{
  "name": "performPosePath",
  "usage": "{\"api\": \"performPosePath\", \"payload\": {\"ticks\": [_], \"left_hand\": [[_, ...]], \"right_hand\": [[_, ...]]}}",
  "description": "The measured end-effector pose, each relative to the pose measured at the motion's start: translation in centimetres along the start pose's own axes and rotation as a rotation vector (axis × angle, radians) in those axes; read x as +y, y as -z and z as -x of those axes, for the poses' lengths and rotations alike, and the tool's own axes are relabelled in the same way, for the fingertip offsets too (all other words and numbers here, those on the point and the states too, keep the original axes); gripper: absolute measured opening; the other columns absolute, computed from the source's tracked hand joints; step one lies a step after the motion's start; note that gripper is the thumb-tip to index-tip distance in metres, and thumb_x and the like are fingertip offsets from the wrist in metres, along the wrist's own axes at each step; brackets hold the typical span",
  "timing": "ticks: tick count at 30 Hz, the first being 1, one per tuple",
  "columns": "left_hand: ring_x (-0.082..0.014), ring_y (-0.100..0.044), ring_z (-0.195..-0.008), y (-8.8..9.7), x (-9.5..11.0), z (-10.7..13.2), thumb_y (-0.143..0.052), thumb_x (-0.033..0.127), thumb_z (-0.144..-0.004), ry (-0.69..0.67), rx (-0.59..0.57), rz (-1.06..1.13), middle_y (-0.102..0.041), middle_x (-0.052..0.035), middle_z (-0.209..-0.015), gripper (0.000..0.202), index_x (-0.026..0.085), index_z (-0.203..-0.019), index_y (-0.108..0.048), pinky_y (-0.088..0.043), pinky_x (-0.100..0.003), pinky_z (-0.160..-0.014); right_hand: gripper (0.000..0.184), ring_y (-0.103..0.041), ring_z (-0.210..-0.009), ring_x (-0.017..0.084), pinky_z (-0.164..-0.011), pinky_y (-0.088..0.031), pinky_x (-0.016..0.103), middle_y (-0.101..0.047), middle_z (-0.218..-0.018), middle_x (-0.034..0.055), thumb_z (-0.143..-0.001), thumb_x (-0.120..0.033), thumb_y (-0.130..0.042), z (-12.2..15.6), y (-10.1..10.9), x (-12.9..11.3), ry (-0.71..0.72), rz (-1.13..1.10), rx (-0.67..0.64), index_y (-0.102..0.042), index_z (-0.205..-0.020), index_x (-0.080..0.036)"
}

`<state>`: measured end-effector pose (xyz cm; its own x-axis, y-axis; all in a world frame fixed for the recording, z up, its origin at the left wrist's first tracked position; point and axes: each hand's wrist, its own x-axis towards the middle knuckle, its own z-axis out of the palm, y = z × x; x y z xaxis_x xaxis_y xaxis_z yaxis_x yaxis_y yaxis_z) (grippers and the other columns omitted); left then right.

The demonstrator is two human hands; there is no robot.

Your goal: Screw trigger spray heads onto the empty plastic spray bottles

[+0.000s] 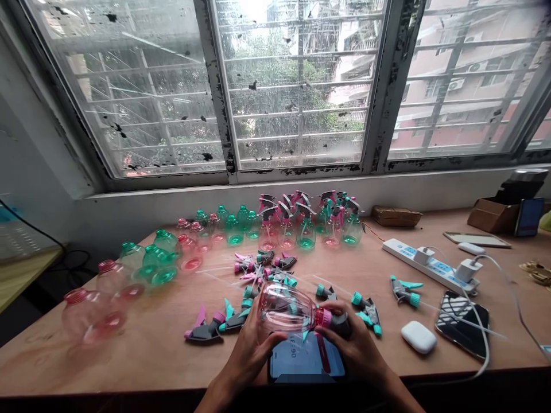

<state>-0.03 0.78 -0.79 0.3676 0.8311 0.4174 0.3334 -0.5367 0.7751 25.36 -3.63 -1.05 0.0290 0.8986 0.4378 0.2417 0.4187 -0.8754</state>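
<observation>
both hands (pixel 253 338) hold pink btl (pixel 286 307) sideways, l. on body, r. at spray head (pixel 342 325).

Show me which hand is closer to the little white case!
Right. The right hand, on the sprayer of the pink bottle, is left of the white case; the left hand, holding the bottle's body, is farther left.

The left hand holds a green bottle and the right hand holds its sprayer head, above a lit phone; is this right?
Wrong colour: in the head view, the bottle is pink. The left hand holds it and the right hand holds its sprayer head, above a lit phone.
</observation>
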Motion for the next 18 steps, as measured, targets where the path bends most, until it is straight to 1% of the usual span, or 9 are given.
{"api": "performPosePath", "payload": {"ticks": [3,5,7,10,14,16,18], "left_hand": [[-0.0344,-0.038,-0.144,0.0,0.1,0.0,-0.063,0.055,-0.089,0.027,0.012,0.007,-0.04,-0.0107,-0.157,0.082,0.028,-0.156,-0.025,-0.029,-0.05,-0.12],[-0.0349,-0.039,-0.143,0.0,0.2,0.1,-0.063,0.056,-0.089,0.03,0.024,0.009,-0.041,-0.0113,-0.156,0.083,0.028,-0.156,-0.024,-0.03,-0.051,-0.119],[-0.036,-0.039,-0.143,0.0,0.4,0.1,-0.064,0.057,-0.087,0.015,0.023,-0.001,-0.043,-0.0124,-0.155,0.085,0.027,-0.156,-0.026,-0.03,-0.052,-0.119],[-0.0368,-0.035,-0.145,0.1,0.4,0.0,-0.065,0.058,-0.086,-0.023,0.017,-0.038,-0.039,-0.0125,-0.158,0.084,0.026,-0.155,-0.029,-0.029,-0.052,-0.119],[-0.0354,-0.034,-0.146,0.0,0.0,0.0,-0.064,0.058,-0.087,-0.071,0.023,-0.054,-0.038,-0.012,-0.158,0.081,0.028,-0.154,-0.031,-0.029,-0.052,-0.12],[-0.0349,-0.035,-0.146,0.0,0.0,0.0,-0.065,0.056,-0.087,-0.092,0.026,-0.049,-0.038,-0.0116,-0.158,0.08,0.029,-0.154,-0.031,-0.028,-0.052,-0.12],[-0.0346,-0.033,-0.147,-0.1,0.1,0.0,-0.069,0.051,-0.086,-0.102,0.018,-0.041,-0.036,-0.0109,-0.159,0.082,0.031,-0.154,-0.028,-0.028,-0.052,-0.12]], "right_hand": [[0.028,-0.072,-0.091,0.027,-0.079,-0.058,0.032,-0.076,-0.098,0.0059,-0.084,-0.034,-0.076,0.2,-0.2,0.4,0.068,0.076,0.059,-0.066,-0.107,-0.024],[0.025,-0.073,-0.086,0.026,-0.076,-0.059,0.032,-0.077,-0.095,0.0056,-0.084,-0.033,-0.076,0.4,-0.4,0.7,0.119,0.121,0.089,-0.067,-0.106,-0.024],[0.024,-0.074,-0.084,0.026,-0.073,-0.061,0.032,-0.078,-0.095,0.0051,-0.085,-0.031,-0.074,0.6,-0.4,0.8,0.198,0.158,0.112,-0.066,-0.107,-0.025],[0.025,-0.076,-0.084,0.026,-0.07,-0.062,0.032,-0.079,-0.096,0.0049,-0.087,-0.027,-0.072,0.8,-0.3,0.9,0.298,0.198,0.126,-0.064,-0.111,-0.026],[0.029,-0.076,-0.086,0.027,-0.072,-0.062,0.033,-0.079,-0.098,0.0057,-0.087,-0.026,-0.072,1.0,0.0,1.3,0.312,0.239,0.109,-0.063,-0.114,-0.027],[0.031,-0.076,-0.086,0.027,-0.072,-0.062,0.033,-0.079,-0.098,0.0062,-0.085,-0.028,-0.074,1.1,0.1,1.5,0.286,0.239,0.107,-0.063,-0.114,-0.026],[0.031,-0.075,-0.083,0.026,-0.071,-0.063,0.032,-0.079,-0.095,0.006,-0.084,-0.03,-0.075,1.1,0.2,1.7,0.251,0.226,0.108,-0.064,-0.112,-0.025]]}}
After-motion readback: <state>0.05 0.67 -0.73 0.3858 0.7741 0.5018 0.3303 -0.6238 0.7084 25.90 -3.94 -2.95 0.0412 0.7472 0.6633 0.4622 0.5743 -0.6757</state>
